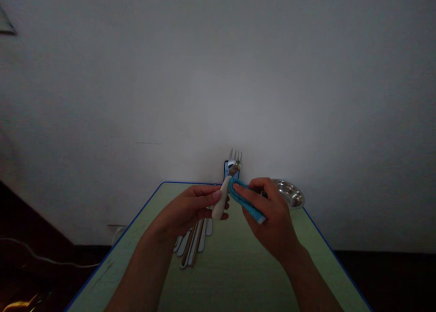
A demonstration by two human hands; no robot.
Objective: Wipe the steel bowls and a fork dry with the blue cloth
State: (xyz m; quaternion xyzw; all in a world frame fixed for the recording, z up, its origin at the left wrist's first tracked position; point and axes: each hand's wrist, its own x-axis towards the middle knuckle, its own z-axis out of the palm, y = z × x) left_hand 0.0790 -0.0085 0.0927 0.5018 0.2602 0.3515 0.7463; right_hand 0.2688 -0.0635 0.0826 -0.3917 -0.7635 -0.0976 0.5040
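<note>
A fork (221, 200) with a thick white handle and metal tines is held up over the table, tines pointing away from me. My left hand (194, 207) grips it by the handle, thumb on top. In my right hand (269, 212) is a folded blue cloth (248, 201), its front end touching or nearly touching the fork where the handle meets the metal. Several pieces of cutlery (193, 244) lie bunched on the table beneath my left hand, which hides their far ends.
The pale green table (225, 275) has a blue edge and stands against a grey wall (218, 76). A shiny metal bowl (289, 193) sits at the far right, partly behind my right hand. A phone (226, 169) leans behind the fork. A white cable (51, 260) runs at the left.
</note>
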